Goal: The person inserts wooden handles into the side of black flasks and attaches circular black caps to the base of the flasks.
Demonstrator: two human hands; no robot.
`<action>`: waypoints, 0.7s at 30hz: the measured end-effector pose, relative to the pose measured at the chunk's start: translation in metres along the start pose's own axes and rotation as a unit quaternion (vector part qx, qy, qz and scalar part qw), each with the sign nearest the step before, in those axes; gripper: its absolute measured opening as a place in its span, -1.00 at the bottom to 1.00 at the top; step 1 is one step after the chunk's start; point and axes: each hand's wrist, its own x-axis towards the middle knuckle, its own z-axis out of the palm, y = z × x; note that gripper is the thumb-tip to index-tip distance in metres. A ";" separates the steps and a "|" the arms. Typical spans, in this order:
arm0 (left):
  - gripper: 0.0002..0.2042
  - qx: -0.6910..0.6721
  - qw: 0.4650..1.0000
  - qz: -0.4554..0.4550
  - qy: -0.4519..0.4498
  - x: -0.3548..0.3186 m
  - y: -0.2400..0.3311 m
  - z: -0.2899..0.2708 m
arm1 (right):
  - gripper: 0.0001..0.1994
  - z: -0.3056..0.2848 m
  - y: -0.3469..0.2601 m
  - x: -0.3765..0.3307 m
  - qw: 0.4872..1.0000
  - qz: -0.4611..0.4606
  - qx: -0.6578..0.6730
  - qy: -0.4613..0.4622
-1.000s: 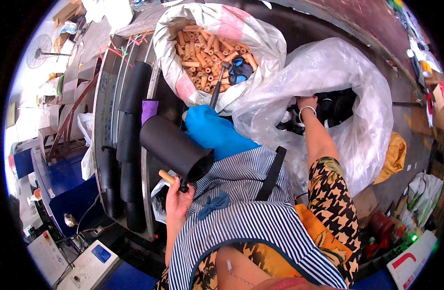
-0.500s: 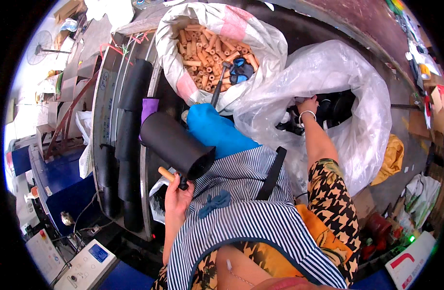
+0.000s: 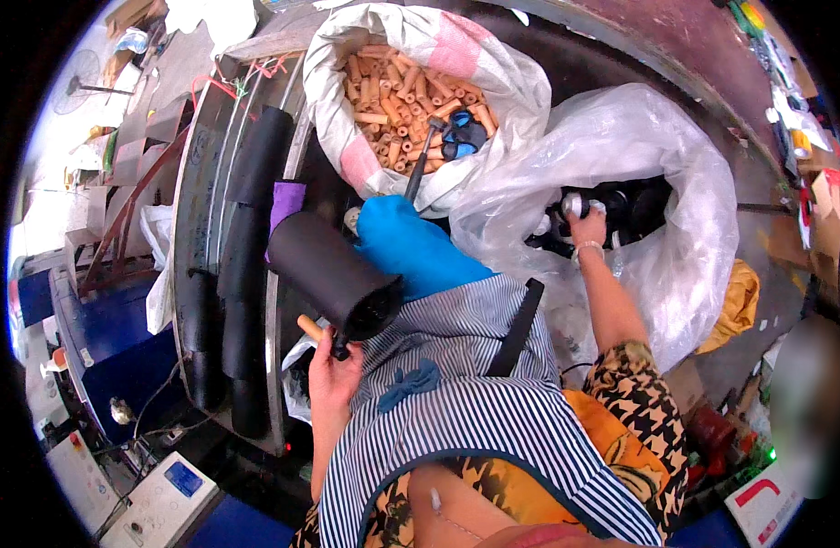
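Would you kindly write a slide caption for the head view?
Left hand holding a tan cylinder, right hand in the mouth of a plastic bag of dark parts.

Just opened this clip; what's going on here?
A person's left hand holds a tan tube and a small black piece near a wide black roll. The right hand is inside a clear plastic bag of dark parts, its fingers at a shiny piece; whether it is gripped is unclear. Beyond, a white sack holds more tan tubes, with a hammer lying over them.
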 end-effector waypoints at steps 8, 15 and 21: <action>-0.71 -0.110 0.989 0.017 -0.100 -0.001 -0.003 0.030 | -0.43 -0.155 -0.126 -0.165 0.824 -0.468 0.317 0.033; -0.75 -0.161 0.971 -0.038 -0.170 -0.021 0.005 0.060 | -0.42 -0.177 -0.267 -0.228 0.629 -0.704 0.243 0.221; -0.77 -0.161 0.971 0.039 -0.170 -0.027 0.000 0.047 | -0.32 -0.195 -0.281 -0.242 0.640 -0.726 0.249 0.032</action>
